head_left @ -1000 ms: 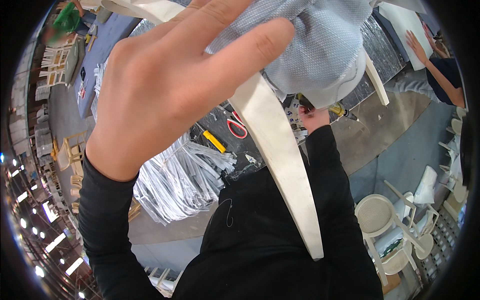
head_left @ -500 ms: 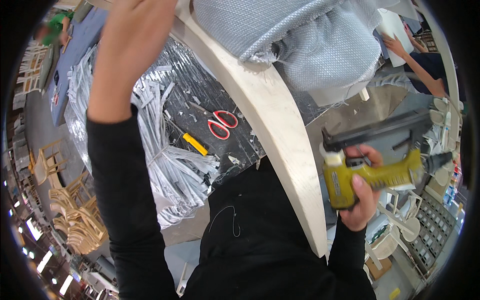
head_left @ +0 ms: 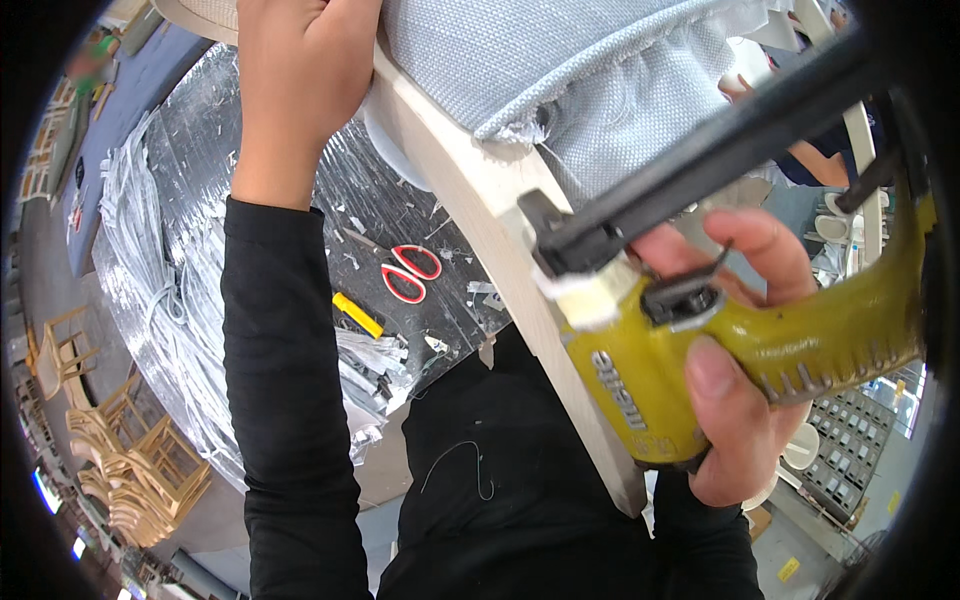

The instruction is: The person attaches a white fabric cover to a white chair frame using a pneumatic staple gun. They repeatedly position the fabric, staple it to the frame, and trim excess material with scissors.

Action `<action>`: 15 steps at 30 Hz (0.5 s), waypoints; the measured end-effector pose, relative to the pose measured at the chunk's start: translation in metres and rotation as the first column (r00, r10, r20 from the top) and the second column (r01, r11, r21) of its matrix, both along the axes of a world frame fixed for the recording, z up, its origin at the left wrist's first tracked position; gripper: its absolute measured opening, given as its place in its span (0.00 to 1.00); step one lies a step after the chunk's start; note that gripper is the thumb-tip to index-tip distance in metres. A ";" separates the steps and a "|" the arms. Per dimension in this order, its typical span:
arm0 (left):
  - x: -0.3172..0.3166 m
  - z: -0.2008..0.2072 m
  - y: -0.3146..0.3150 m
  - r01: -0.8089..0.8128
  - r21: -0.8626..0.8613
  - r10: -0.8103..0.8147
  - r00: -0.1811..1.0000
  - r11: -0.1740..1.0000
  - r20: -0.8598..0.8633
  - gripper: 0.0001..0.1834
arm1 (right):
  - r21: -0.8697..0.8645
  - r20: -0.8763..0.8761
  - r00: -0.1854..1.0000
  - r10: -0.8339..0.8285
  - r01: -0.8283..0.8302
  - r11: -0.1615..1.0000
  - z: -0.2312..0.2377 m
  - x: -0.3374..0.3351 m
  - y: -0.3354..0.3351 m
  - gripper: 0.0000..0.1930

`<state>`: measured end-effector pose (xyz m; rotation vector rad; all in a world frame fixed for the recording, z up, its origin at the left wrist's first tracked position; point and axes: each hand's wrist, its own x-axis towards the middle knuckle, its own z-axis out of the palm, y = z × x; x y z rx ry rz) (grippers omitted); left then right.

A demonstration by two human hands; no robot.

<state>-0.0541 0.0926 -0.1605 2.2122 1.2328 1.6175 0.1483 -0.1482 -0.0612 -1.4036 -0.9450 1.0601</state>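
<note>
My right hand (head_left: 750,350) is closed around a yellow-green pneumatic staple gun (head_left: 640,385) with a long black magazine. The gun's nose end overlaps the pale curved wooden chair frame (head_left: 510,290) in this view; whether they touch I cannot tell. Light grey woven fabric (head_left: 540,60) covers a padded part at the top, with a frayed, folded edge beside the wood. My left hand (head_left: 305,80) is at the top edge, next to the frame and fabric. Its fingers look curled, but their tips are out of view, and what they hold is hidden.
On the dark table (head_left: 400,215) lie red-handled scissors (head_left: 408,274), a yellow-handled tool (head_left: 357,315), bundled grey strips (head_left: 160,260) and scraps. Wooden chair frames (head_left: 145,460) are stacked at the left on the floor. Another person's arm (head_left: 820,160) shows at the right.
My right hand has brought the staple gun closer and leftward, over the wooden frame. The left hand has shifted slightly right and down, against the frame's upper part.
</note>
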 end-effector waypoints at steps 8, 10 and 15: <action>0.004 -0.001 0.000 0.046 0.052 -0.050 0.995 0.998 0.091 0.20 | 0.009 0.208 0.974 -0.087 0.087 0.996 0.012 -0.010 0.035 0.38; 0.002 -0.001 0.001 0.046 0.045 -0.048 0.997 0.998 0.056 0.20 | 0.035 0.268 0.959 -0.095 0.088 0.995 0.013 -0.010 0.044 0.38; 0.015 0.014 -0.016 -0.054 0.092 0.055 0.998 0.994 -0.010 0.20 | 0.038 -0.042 0.994 0.104 -0.103 0.994 0.019 -0.002 0.053 0.38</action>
